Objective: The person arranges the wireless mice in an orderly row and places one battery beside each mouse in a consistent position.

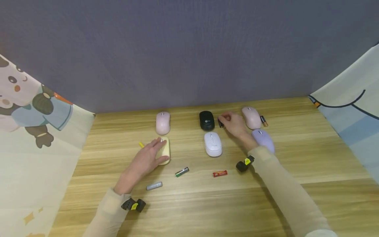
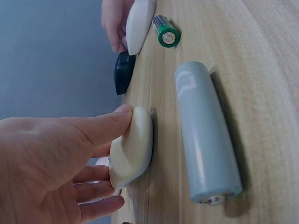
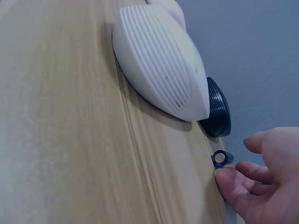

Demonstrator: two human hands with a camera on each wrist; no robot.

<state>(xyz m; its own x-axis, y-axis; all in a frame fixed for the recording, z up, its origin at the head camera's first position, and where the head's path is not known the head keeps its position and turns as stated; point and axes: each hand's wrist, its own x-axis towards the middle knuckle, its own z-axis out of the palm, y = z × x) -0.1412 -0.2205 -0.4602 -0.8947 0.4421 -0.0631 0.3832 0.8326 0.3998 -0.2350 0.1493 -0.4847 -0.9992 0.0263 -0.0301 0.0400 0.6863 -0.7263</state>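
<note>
My left hand (image 1: 145, 159) holds a pale yellow computer mouse (image 1: 165, 152) by its sides, thumb on one edge and fingers across the other. In the left wrist view the mouse (image 2: 133, 149) stands tilted, its side edge against the table. My right hand (image 1: 234, 124) reaches to a small dark battery (image 1: 220, 123) lying right of a black mouse (image 1: 207, 120). In the right wrist view a fingertip is right at the battery (image 3: 220, 158), while the thumb stands a little apart from it. A white mouse (image 1: 213, 144) sits in front of the black one.
A grey battery (image 1: 154, 186), a green one (image 1: 182, 171) and a red one (image 1: 220, 173) lie nearer me. A yellow battery (image 1: 141, 144) shows beside the left hand. Pink mice (image 1: 163, 123) (image 1: 251, 118), a purple mouse (image 1: 263, 140) and a black-copper battery (image 1: 264, 121) stand around.
</note>
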